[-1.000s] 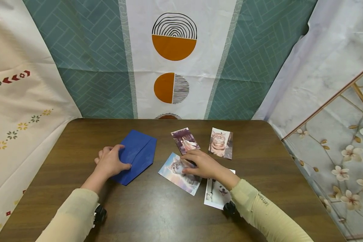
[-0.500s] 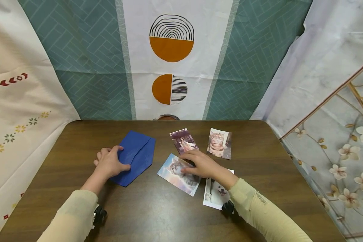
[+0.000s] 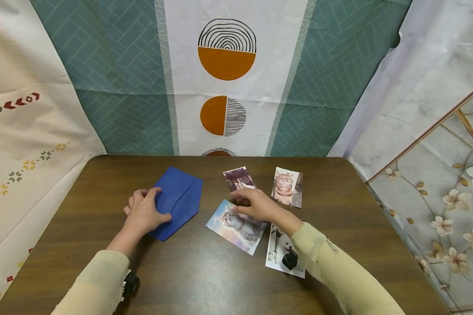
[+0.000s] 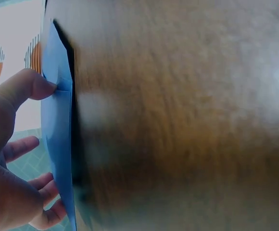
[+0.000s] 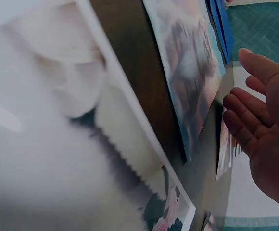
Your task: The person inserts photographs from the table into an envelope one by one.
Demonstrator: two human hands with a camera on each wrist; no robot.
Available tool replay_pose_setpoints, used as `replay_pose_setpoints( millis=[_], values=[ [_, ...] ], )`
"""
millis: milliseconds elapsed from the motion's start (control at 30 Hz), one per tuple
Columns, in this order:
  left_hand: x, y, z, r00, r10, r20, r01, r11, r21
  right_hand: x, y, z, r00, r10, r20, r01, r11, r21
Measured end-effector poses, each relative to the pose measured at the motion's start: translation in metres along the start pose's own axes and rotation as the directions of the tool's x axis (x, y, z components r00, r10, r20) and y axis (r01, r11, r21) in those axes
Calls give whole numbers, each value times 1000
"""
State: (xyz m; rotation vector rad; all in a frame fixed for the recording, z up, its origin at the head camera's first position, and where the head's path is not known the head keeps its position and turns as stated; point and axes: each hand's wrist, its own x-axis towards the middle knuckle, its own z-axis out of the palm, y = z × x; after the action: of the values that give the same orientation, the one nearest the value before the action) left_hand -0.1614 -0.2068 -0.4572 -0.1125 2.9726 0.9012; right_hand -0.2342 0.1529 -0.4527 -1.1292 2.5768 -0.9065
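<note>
My left hand [image 3: 143, 212] rests on a blue envelope [image 3: 181, 192] lying on the table. Its thumb presses near the flap line, as the left wrist view shows on the envelope [image 4: 57, 125], while the other fingers spread loosely along the side. My right hand [image 3: 258, 204] hovers above a kitten picture card [image 3: 236, 229] and partly covers a small photo of a figure in a pale dress [image 3: 236, 177]. In the right wrist view the right hand [image 5: 269, 115] has relaxed fingers with nothing between them, apart from the kitten card [image 5: 187, 62].
A photo of a striped cat [image 3: 285, 188] lies at the back right. Below my right forearm is a white-bordered dog photo [image 3: 277, 258], partly hidden by the black wrist camera [image 3: 289, 259]. Patterned cloths [image 3: 122, 87] hang behind the brown table [image 3: 205, 280].
My right hand has shifted slightly away from me, off the kitten card and over the lower part of the figure photo. The left hand and envelope have barely moved.
</note>
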Motion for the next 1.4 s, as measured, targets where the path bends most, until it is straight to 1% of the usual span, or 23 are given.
replay_pose_setpoints(
  millis=[100,233,300,433,567,667,867,1133,1400],
  values=[
    [-2,0,1,1000,13,-12,-13,1000,9,8,3,0,999,34,10,-34,998,61],
    [-4,0,2,999,25,-42,-24,1000,18,18,6,0,998,62,31,-64,995,74],
    [-5,0,2,997,33,-63,-32,999,21,23,6,0,997,58,42,-61,996,62],
    [-7,0,3,994,46,-98,-45,999,14,33,4,-1,997,46,63,-46,999,4],
    [-7,2,3,991,53,-123,-54,999,-7,38,1,-2,993,60,101,-56,997,-49],
    [-8,4,3,988,60,-141,-63,998,-15,40,0,-3,991,61,119,-54,996,-66],
    [-9,7,2,980,82,-179,-84,996,-4,40,0,-4,993,30,116,-20,996,-84],
    [-12,11,-1,963,129,-235,-128,992,20,38,3,2,996,26,82,-19,996,-85],
    [-16,12,0,950,162,-268,-160,987,31,40,0,6,998,-12,69,18,996,-93]
  ],
)
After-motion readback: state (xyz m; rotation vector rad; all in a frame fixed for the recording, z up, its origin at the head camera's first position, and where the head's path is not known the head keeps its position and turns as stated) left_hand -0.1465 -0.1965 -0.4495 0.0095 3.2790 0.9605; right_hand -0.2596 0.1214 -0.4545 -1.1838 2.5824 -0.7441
